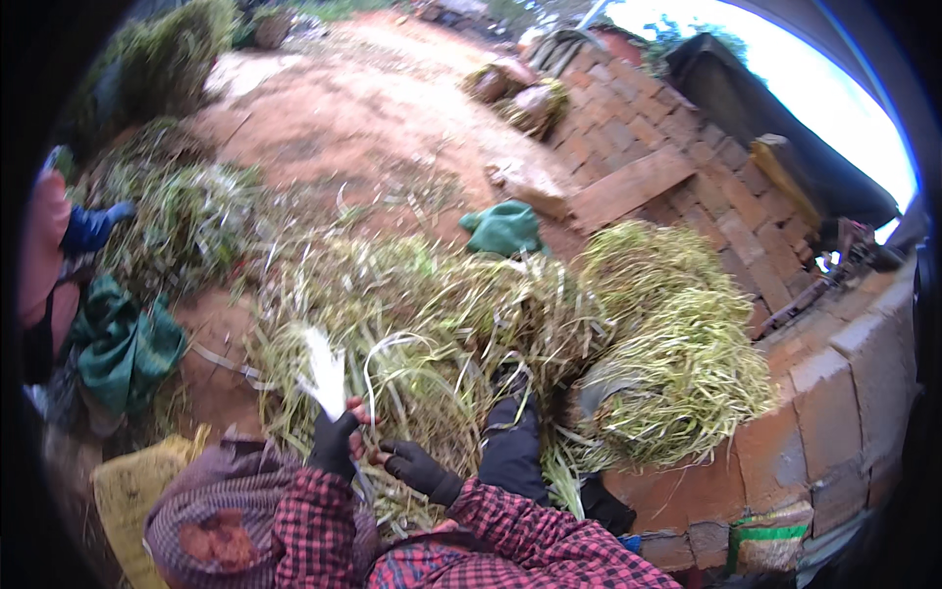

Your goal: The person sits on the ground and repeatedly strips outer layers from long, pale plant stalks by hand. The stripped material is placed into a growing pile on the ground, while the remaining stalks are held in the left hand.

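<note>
My left hand (335,443), in a dark fingerless glove, is closed around a bunch of white plant stalks (324,368) that points up and away from me. Just to its right is my right hand (413,465), in the same kind of glove, its fingertips bent together near a thin pale strand (369,372). Whether it grips that strand is unclear. Before both hands spreads a heap of loose greenish-yellow stalks (434,316). A checked cloth (257,478) covers my lap on the left, and my dark-trousered leg (511,449) reaches into the heap.
A big bundle of stalks (684,368) rests against low brickwork (780,434) at right. Green cloths (125,346) and a yellow sack (132,501) lie left. Another person's blue sleeve (92,227) shows beside another heap (184,213). Beyond are a brick stack (633,125) and earth ground (353,103).
</note>
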{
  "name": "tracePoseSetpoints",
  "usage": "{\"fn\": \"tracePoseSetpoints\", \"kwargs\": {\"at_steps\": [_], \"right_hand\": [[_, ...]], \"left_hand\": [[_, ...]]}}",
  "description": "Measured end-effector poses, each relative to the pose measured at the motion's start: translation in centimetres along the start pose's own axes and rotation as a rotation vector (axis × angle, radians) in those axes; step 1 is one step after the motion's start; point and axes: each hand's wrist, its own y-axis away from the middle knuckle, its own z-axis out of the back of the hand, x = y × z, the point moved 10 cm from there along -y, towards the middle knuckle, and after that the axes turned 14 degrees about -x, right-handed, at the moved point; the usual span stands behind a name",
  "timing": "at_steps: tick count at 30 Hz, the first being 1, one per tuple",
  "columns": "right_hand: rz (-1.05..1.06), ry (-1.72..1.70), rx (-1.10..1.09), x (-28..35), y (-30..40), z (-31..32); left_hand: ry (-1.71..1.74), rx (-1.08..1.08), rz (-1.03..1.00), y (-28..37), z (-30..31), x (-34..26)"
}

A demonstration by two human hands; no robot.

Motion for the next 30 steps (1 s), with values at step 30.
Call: {"fn": "tracePoseSetpoints", "kwargs": {"at_steps": [30], "right_hand": [[-0.025, 0.073, -0.007, -10.3, -0.5, 3.5]], "left_hand": [[0.112, -0.267, 0.024, -1.0, 1.7, 2.3]]}}
